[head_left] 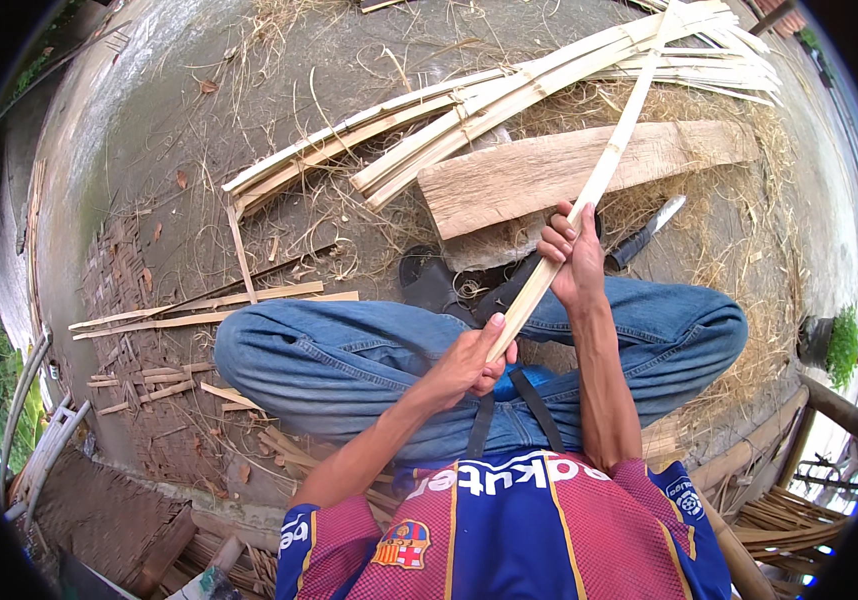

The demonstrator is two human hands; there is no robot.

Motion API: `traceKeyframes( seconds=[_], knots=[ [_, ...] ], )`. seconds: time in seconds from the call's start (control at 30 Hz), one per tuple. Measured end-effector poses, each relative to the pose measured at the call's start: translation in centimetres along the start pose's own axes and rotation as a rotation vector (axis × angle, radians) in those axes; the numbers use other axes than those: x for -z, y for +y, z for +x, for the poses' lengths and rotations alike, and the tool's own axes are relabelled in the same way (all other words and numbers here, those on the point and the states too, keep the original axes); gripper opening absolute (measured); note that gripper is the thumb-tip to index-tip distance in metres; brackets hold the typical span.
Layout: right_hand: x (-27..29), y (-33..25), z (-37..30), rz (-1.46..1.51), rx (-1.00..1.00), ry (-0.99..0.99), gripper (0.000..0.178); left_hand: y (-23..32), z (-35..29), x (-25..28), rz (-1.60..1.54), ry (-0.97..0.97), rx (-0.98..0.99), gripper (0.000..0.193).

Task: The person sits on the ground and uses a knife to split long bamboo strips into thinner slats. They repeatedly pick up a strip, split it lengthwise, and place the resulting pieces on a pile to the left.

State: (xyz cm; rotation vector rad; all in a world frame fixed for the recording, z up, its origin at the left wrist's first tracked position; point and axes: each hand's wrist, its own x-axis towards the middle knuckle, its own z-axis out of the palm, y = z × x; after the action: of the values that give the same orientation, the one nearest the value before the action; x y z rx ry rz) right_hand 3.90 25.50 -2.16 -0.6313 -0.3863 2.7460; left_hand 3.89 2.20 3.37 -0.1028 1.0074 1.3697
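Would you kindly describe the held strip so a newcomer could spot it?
Find the blue jeans, then the left hand over them. A pale strip slants from there through the right hand, crossing the plank in view, the only strip held.

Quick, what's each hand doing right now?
Left hand: closed, holding the near end of a pale strip.
Right hand: closed, holding the same strip farther along.

strip (613, 150): pale cream | plank (509, 187): grained tan | jeans (319, 350): faded blue | shirt (509, 535): red-and-blue stripes, yellow edging

Left hand (472, 362) curled, right hand (579, 258) forward
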Motion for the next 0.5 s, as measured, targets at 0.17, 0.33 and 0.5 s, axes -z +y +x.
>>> traceKeyframes(
  seconds=[0.17,0.33,0.5],
  knots=[
    [-4.1,0.9,-1.7,-0.114,0.107,0.091,0.036,0.9,-2.3,-0.1,-0.005,-0.035,0.023,0.064],
    [1.5,3.1,-0.3,-0.068,0.048,0.203,0.036,-0.6,-0.8,1.3,0.071,0.018,0.086,0.065],
    [0.6,2.5,-1.4,-0.051,0.037,0.146,0.035,1.9,2.0,1.5,0.606,0.116,-0.077,0.059]
  ],
)
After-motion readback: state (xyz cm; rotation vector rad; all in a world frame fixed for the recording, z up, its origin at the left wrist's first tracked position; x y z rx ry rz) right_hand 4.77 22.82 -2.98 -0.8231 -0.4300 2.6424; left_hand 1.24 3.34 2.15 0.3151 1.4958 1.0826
